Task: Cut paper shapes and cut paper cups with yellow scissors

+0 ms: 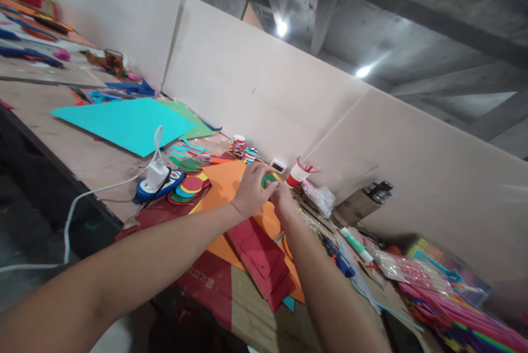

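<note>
My left hand point(250, 191) and my right hand point(281, 197) meet over the orange paper sheet point(225, 177). Between their fingers is a small green paper disc point(268, 180) with a bit of yellow at its edge. My fingers partly cover the disc. Below my hands, red paper pieces point(262, 257) lie stacked on the orange sheet. To the left of my left hand is a pile of coloured paper circles point(185, 191), with green paper circles point(190, 165) just behind it.
A blue power strip point(144, 191) with a white plug and cable sits left. Further back lies a turquoise sheet point(127, 119). Along the wall stand a red-and-white cup point(297, 173) and a brown bottle point(357, 204). At right are a glue gun point(340, 258), glue stick tube point(355, 244) and pink pipe cleaners point(466, 306).
</note>
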A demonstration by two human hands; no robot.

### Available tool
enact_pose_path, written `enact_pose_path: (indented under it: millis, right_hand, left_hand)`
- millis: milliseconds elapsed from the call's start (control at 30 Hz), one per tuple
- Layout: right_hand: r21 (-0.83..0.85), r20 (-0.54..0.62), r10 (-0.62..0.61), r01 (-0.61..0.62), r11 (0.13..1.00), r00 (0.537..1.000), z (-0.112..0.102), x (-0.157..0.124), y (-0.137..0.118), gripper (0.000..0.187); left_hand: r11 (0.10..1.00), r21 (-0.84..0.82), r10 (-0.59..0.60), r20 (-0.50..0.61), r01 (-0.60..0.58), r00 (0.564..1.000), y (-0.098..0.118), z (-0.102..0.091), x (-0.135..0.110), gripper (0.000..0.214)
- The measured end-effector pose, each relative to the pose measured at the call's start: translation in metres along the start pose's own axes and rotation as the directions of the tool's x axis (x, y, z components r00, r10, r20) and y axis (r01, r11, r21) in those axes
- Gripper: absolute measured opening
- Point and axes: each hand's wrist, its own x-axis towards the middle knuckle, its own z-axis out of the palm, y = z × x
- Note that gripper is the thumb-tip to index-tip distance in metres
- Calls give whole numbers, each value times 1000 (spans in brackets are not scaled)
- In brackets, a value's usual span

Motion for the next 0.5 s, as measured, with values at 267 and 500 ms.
enact_pose_path:
  millis: [267,500]
  right_hand:
    - [23,-86,44,-42,999,995,-8,-13,-6,24]
    - [67,-52,37,-33,997,998,-9,-24,-13,26]
  left_hand:
    - [625,-396,-629,253,672,735,-16,6,6,24]
    - [590,-434,-615,304,681,727,-27,8,4,16]
